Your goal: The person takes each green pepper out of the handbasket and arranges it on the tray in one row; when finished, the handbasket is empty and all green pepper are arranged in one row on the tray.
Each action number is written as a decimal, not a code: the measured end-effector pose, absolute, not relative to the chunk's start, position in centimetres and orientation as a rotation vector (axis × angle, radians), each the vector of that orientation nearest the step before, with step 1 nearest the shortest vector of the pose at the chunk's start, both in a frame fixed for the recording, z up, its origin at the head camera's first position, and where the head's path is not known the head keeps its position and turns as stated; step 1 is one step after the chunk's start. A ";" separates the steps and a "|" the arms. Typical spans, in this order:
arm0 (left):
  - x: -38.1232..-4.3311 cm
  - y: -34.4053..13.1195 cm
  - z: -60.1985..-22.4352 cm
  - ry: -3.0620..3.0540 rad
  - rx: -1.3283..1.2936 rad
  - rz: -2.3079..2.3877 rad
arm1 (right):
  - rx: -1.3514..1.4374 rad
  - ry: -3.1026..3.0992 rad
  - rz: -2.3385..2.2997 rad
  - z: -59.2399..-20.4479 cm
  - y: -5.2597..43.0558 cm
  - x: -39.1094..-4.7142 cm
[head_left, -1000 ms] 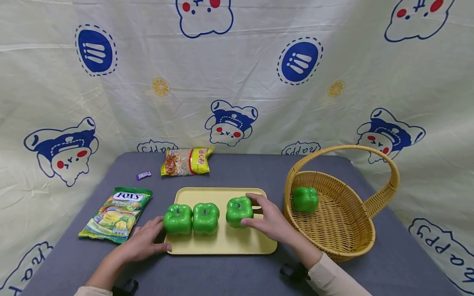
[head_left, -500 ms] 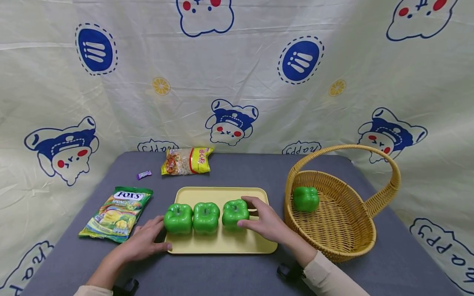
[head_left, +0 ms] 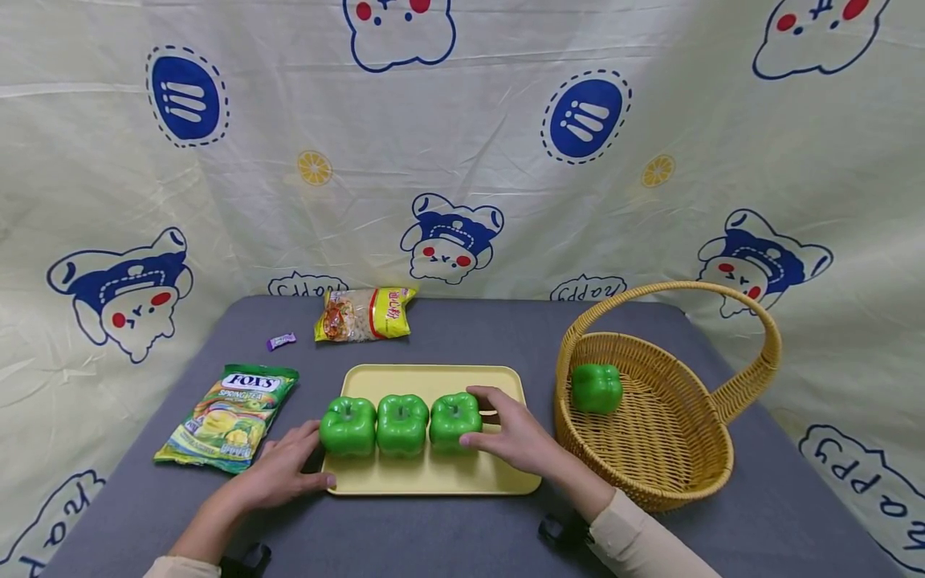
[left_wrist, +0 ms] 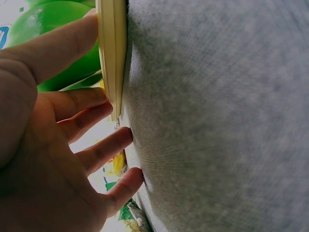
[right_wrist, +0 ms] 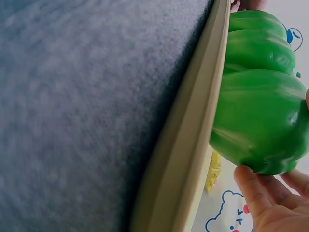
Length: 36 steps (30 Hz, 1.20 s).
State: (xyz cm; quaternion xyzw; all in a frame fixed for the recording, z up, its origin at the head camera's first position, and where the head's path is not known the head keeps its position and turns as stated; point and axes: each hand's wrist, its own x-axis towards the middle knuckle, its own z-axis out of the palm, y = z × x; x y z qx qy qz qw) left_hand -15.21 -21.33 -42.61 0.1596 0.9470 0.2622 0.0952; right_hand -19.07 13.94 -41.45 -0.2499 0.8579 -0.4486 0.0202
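Note:
Three green bell peppers stand in a row on the cream tray (head_left: 433, 482): a left one (head_left: 348, 427), a middle one (head_left: 402, 425) and a right one (head_left: 454, 421). My right hand (head_left: 516, 433) holds the right pepper (right_wrist: 263, 116) from its right side, between thumb and fingers, close beside the middle one. My left hand (head_left: 278, 474) rests at the tray's left end. In the left wrist view its thumb touches the tray's rim (left_wrist: 112, 53), and the outer fingertips (left_wrist: 126, 135) reach the tablecloth, fingers spread and fairly straight.
At the right stands a wicker basket (head_left: 672, 449) with a tall handle and one green bell pepper (head_left: 596, 388) inside. A green candy bag (head_left: 231, 417) lies left of the tray. A small purple candy (head_left: 281, 342) and a yellow snack bag (head_left: 364, 315) lie behind it.
My right hand has moved the right pepper leftward on the tray, closing most of the gap to the middle pepper. The left hand has stayed in place.

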 end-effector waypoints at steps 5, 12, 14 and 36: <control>-15.2 -21.3 -42.6 2.801 0.468 0.785 | -0.760 2.657 -1.394 -41.5 13.7 -19.0; -15.2 -21.4 -42.6 2.800 0.473 0.785 | -0.751 2.670 -1.383 -41.5 13.7 -19.0; -15.2 -21.4 -42.6 2.798 0.471 0.786 | -0.752 2.677 -1.376 -41.5 13.8 -19.0; -15.3 -21.4 -42.7 2.798 0.465 0.779 | -0.911 2.847 -1.331 -36.9 16.4 -17.7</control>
